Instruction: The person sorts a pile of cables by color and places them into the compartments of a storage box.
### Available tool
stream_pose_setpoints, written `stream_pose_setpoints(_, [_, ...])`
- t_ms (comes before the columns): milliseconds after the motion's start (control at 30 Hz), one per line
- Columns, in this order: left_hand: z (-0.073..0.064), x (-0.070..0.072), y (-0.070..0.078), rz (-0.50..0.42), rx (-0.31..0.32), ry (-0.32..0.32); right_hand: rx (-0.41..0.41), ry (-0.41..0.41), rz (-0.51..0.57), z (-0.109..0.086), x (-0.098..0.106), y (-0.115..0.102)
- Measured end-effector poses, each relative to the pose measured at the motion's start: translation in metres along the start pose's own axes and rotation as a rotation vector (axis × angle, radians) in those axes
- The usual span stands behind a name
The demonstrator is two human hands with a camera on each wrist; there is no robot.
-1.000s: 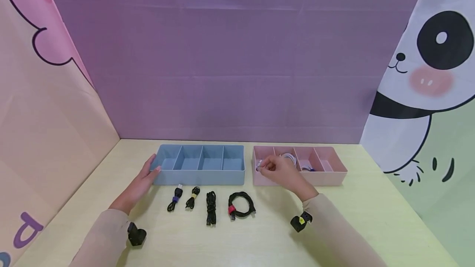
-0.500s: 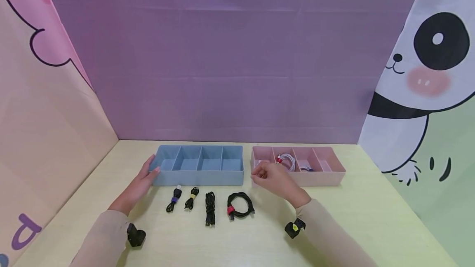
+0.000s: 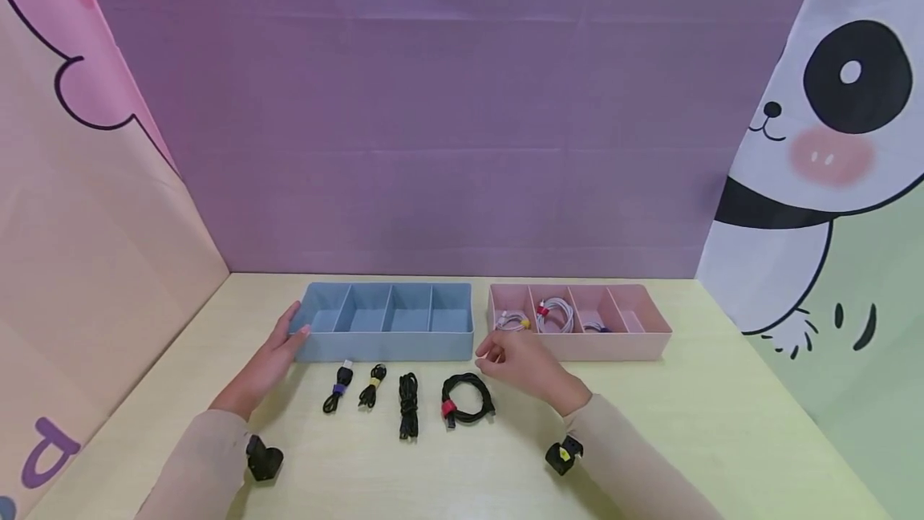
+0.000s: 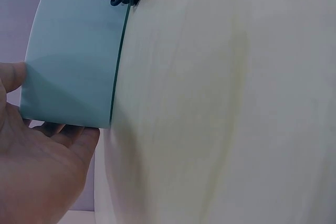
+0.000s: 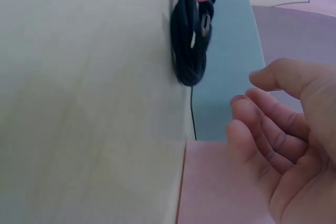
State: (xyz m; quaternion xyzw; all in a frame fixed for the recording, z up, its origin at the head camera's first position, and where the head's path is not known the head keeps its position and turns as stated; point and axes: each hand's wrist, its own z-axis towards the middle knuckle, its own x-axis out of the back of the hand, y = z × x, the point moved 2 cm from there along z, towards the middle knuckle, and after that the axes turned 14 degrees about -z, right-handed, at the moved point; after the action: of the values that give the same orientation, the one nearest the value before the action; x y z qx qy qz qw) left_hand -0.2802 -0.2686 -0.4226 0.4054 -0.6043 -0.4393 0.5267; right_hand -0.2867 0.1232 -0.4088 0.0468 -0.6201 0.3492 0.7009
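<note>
My left hand (image 3: 263, 367) grips the left end of the blue divided box (image 3: 386, 346), its thumb at the front rim and its fingers against the end wall. In the right wrist view my right hand (image 5: 294, 135) has loosely bent fingers with nothing between them. It hovers just in front of the pink divided box (image 3: 613, 347). Inside that box lie a white cable with a yellow tie (image 3: 512, 321) in the leftmost compartment, a white cable with a red tie (image 3: 556, 315) beside it, and a partly hidden pale cable (image 3: 595, 327) in the third.
Before the blue box lie a black cable with a purple tie (image 3: 338, 387), one with a yellow tie (image 3: 372, 386), a bundled black cable (image 3: 408, 406) and a coiled black cable with a red tie (image 3: 468, 400). A purple backdrop (image 3: 462, 143) stands behind.
My right hand has let go of the white cable in the pink box's leftmost compartment and drawn back, toward the left and me. The left hand has stayed at the blue box.
</note>
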Motion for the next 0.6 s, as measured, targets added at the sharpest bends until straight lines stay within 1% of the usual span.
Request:
stream_pose_setpoints(133, [0.000, 0.001, -0.001, 0.000, -0.003, 0.001, 0.020, -0.039, -0.033, 0.001, -0.006, -0.004])
stream_pose_setpoints(333, [0.001, 0.001, -0.001, 0.003, -0.010, -0.004, 0.069, -0.053, -0.087, 0.001, -0.010, -0.008])
stream_pose_setpoints(433, [0.001, 0.001, -0.001, 0.005, -0.012, -0.002, 0.067, -0.061, -0.099, 0.003, -0.015, -0.006])
stream_pose_setpoints(600, [0.002, 0.001, -0.001, 0.001, -0.017, -0.002, 0.056, -0.082, -0.084, 0.005, -0.019, -0.005])
